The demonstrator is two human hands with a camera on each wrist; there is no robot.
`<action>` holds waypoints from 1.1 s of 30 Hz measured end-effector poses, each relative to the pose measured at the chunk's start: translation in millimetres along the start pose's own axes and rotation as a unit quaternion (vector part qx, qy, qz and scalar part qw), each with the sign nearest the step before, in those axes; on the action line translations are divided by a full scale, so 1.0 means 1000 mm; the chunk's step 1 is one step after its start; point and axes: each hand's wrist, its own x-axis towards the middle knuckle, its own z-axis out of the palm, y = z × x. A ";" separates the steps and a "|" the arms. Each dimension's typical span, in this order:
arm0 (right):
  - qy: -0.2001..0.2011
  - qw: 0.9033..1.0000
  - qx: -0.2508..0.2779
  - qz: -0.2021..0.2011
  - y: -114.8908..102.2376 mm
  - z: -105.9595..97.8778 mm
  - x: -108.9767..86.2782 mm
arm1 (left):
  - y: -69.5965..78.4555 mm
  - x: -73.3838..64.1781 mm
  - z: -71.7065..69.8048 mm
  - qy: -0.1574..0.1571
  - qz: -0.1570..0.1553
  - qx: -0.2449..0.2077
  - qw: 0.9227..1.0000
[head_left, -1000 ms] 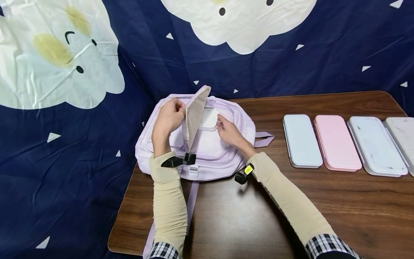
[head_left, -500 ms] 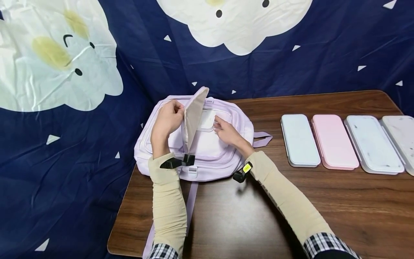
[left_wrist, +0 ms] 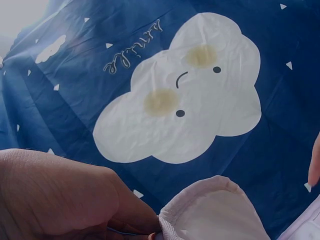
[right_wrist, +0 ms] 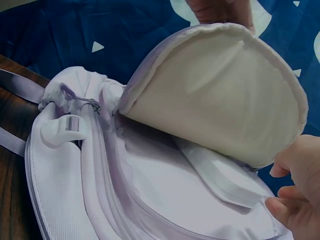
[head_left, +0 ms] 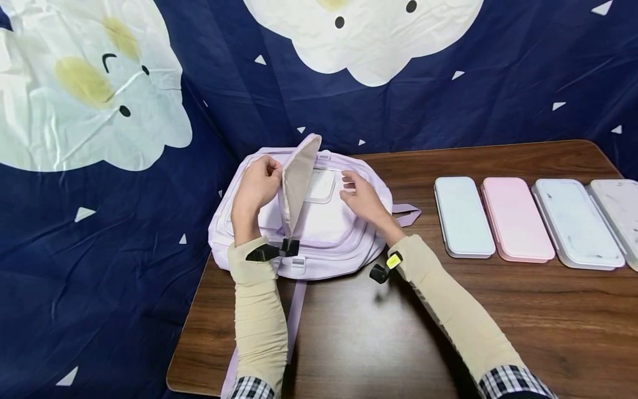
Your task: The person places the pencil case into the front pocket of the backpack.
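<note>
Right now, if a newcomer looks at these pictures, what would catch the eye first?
Probably the lilac backpack on the table's left part, its flap held up by the left hand. The flap partly hides a white case, near the right hand. Next, perhaps, big white clouds on the backdrop and, to the right, four cases in a row.

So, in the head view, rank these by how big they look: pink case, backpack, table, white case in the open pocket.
1. Table
2. Backpack
3. Pink case
4. White case, by its visible part; the flap hides some, full size unsure.
</note>
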 end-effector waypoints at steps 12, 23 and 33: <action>0.069 0.996 -0.013 -0.060 0.014 -0.039 -0.023 | -0.001 0.000 0.002 0.001 0.000 -0.004 1.000; 0.100 0.992 -0.044 -0.058 0.021 -0.065 -0.048 | -0.005 0.000 0.001 0.003 -0.009 -0.007 1.000; 0.123 0.987 -0.087 -0.060 0.028 -0.086 -0.067 | -0.004 -0.002 0.002 0.002 -0.014 -0.009 1.000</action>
